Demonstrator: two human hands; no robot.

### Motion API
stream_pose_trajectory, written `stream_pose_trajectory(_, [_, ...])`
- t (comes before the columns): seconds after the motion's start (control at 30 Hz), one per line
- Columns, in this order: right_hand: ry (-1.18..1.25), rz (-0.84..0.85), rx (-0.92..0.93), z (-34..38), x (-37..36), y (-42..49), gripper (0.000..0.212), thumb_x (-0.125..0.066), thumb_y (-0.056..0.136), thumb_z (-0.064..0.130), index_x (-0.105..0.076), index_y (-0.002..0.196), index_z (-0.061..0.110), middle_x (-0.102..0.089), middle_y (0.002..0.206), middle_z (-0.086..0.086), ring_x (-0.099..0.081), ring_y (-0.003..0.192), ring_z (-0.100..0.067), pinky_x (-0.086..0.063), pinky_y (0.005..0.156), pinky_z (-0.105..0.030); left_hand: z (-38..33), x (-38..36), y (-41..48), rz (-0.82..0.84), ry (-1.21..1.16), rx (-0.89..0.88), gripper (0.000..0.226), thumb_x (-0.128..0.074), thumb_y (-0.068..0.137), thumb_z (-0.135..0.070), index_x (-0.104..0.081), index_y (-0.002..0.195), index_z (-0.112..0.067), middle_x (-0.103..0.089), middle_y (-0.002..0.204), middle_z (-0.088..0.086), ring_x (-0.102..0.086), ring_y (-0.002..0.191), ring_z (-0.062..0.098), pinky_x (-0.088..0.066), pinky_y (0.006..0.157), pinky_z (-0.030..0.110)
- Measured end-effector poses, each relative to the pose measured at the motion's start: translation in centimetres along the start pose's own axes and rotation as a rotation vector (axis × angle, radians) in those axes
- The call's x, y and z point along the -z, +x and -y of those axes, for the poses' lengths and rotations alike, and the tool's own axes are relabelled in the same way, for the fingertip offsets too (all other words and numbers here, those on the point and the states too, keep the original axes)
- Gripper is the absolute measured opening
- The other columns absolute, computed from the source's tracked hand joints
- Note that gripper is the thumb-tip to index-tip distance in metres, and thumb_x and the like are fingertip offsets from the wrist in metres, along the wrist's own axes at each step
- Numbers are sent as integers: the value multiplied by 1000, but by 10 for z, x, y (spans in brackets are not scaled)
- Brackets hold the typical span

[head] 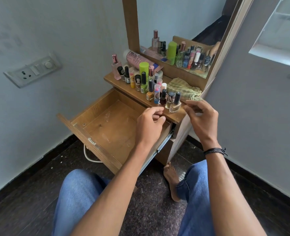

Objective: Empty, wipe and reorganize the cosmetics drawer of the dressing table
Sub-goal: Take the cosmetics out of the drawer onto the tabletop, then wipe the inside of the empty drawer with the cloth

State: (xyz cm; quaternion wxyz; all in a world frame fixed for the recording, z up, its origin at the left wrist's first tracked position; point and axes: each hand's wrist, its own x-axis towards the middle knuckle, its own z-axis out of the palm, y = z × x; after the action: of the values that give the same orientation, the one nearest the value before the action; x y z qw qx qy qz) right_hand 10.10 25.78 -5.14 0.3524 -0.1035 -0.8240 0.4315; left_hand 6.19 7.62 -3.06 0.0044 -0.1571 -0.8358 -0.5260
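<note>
The wooden drawer of the dressing table is pulled fully out and holds nothing; its floor shows pale smudges. Several nail polish bottles and other cosmetics stand in rows on the tabletop, with a green cylinder bottle and a pink tube behind. A green striped cloth lies at the right of the tabletop. My left hand hovers over the drawer's right side, fingers loosely curled, holding nothing. Just right of the front bottles, my right hand floats with relaxed fingers, empty.
A mirror rises behind the tabletop and reflects the bottles. A switch panel sits on the left wall. A white cable runs under the drawer. My jeans-clad knees and bare foot rest on the dark floor.
</note>
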Motion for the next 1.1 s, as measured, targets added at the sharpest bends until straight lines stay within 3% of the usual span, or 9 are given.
stream_pose_trajectory(0.13, [-162,-135,36,-2,10,10,13,-75,90,18,-77,103,15,-67,102,0,-60,97,-21,-52,83,-34,11,23,-14,-15,158,-57,29,-67,93,-13,-69,122,-19,-66,114,-8,-62,100,6,-55,79,18])
stream_pose_trajectory(0.2, [-297,3,37,-3,12,19,27,-75,90,23,-75,117,20,-63,117,0,-52,111,-24,-44,94,-32,22,40,-23,-37,329,-67,27,-66,95,-18,-69,121,-22,-65,117,-11,-59,104,7,-45,77,14])
stream_pose_trajectory(0.3, [-410,261,50,-4,12,37,45,-76,90,29,-66,134,30,-58,137,3,-43,127,-26,-39,107,-42,39,65,-36,-79,512,-40,24,-66,94,-20,-69,117,-23,-66,119,-10,-53,105,12,-43,81,23])
stream_pose_trajectory(0.43, [-470,381,65,-4,12,56,40,-76,90,29,-69,130,28,-62,131,1,-55,121,-30,-47,103,-48,61,88,-52,-78,594,51,23,-64,94,-15,-69,116,-21,-65,121,-7,-47,116,17,-46,93,34])
stream_pose_trajectory(0.53, [-460,308,79,-2,15,63,30,-75,90,23,-74,119,22,-67,116,-1,-62,107,-30,-52,92,-42,73,95,-60,-74,633,42,35,-56,91,4,-70,114,-19,-65,121,-3,-43,121,18,-39,98,29])
stream_pose_trajectory(0.67, [-446,144,28,6,26,57,29,-72,87,20,-75,115,18,-71,114,-6,-65,103,-32,-51,88,-39,76,98,-68,-100,644,33,53,-49,79,19,-70,112,-16,-64,120,-1,-38,128,20,-32,103,28])
stream_pose_trajectory(0.83, [-405,-81,-115,25,47,17,25,-74,84,29,-76,105,17,-72,100,-7,-64,92,-31,-43,76,-32,74,102,-75,-116,609,43,58,-46,77,23,-69,110,-18,-60,122,-2,-35,124,18,-32,101,29])
stream_pose_trajectory(0.93, [-342,-186,-217,41,57,-14,22,-67,82,27,-75,98,15,-71,95,-8,-63,90,-30,-42,77,-31,74,103,-75,-111,587,52,58,-46,76,23,-69,111,-18,-59,124,-1,-35,123,18,-32,100,30])
stream_pose_trajectory(1.1, [-237,-218,-318,74,58,-64,12,-67,82,26,-72,90,19,-67,82,-2,-60,81,-23,-41,76,-29,75,106,-74,-124,528,44,59,-45,76,23,-67,113,-17,-57,128,0,-33,134,20,-30,106,31])
